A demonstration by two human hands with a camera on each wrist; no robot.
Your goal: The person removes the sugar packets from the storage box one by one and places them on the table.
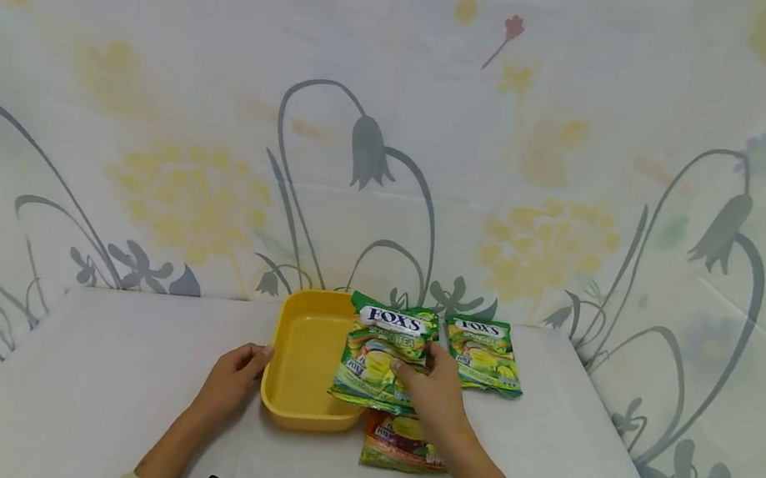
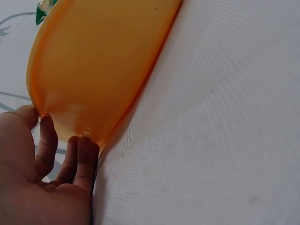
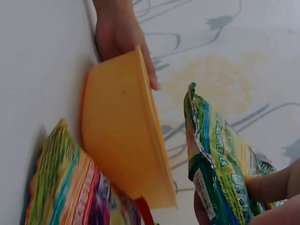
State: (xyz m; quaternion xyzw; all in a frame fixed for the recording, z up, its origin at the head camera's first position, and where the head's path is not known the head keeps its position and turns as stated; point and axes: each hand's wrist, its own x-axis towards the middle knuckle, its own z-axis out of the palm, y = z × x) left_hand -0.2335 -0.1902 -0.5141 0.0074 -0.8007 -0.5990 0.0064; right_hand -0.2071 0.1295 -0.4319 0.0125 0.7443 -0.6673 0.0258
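A green bag of Fox's candy is pinched in my right hand, above the right side of a yellow plastic tub. In the right wrist view the candy bag is raised beside the tub, with the thumb on one face. My left hand holds the tub's left rim. In the left wrist view its fingertips touch the outer wall and the thumb is at the rim. The part of the tub's inside that shows has nothing in it; the right part is hidden behind the bag.
A second green Fox's bag lies on the white table to the right. A red and green bag lies nearer me, partly under my right hand and the held bag. A flower-patterned sheet rises behind the table.
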